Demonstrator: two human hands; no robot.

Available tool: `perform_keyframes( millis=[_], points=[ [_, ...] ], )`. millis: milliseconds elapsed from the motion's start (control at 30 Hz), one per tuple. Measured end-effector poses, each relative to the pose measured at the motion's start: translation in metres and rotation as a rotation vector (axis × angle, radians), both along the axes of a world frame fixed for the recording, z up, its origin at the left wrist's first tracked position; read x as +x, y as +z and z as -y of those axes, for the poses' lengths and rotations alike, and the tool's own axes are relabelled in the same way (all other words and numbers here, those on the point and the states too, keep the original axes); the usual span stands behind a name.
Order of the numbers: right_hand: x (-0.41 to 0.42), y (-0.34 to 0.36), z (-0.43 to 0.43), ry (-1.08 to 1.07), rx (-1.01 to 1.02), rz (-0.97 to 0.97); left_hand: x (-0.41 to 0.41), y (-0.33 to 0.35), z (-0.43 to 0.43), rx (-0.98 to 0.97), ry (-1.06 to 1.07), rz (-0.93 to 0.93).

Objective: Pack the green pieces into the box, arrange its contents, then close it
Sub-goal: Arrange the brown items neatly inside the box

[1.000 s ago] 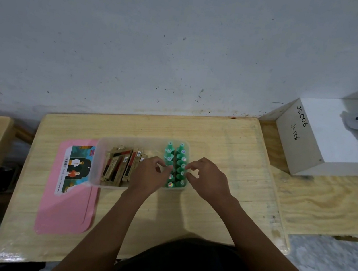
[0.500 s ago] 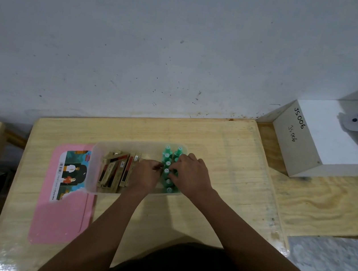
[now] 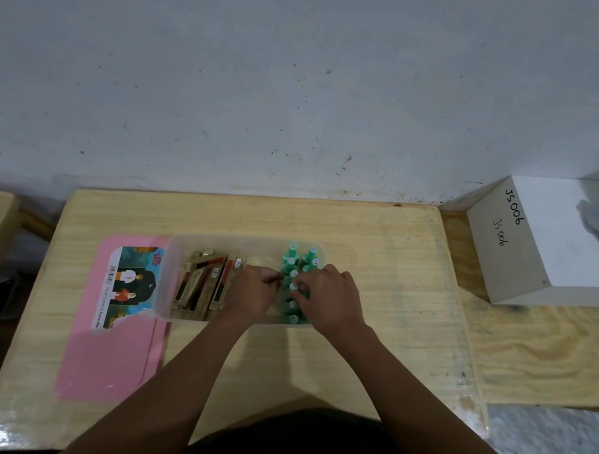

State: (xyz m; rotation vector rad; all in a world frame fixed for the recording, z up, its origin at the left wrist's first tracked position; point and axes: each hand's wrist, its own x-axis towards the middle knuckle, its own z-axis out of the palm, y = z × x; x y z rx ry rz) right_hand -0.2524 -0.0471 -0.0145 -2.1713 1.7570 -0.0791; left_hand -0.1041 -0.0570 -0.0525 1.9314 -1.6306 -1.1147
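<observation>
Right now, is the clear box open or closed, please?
Open: the pink lid lies flat at the left of the box, whose contents are uncovered.

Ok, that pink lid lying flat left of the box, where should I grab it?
Probably its free left long edge, coming from the left. The pink lid lies flat on the table, so fingers must slide under an edge, and its right edge is against or under the clear box; which, I cannot tell.
</observation>
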Motion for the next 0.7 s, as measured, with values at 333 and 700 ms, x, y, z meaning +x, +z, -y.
perform_keyframes(
  millis=[333, 700],
  points=[
    [0.001, 0.011, 0.0, -0.072, -0.027, 0.086, 0.032, 0.041, -0.01, -0.28, 0.121, -0.032],
    [0.094, 0.015, 0.02, 0.215, 0.092, 0.161, 0.133, 0.023, -0.035, -0.048, 0.41, 0.326]
  ],
)
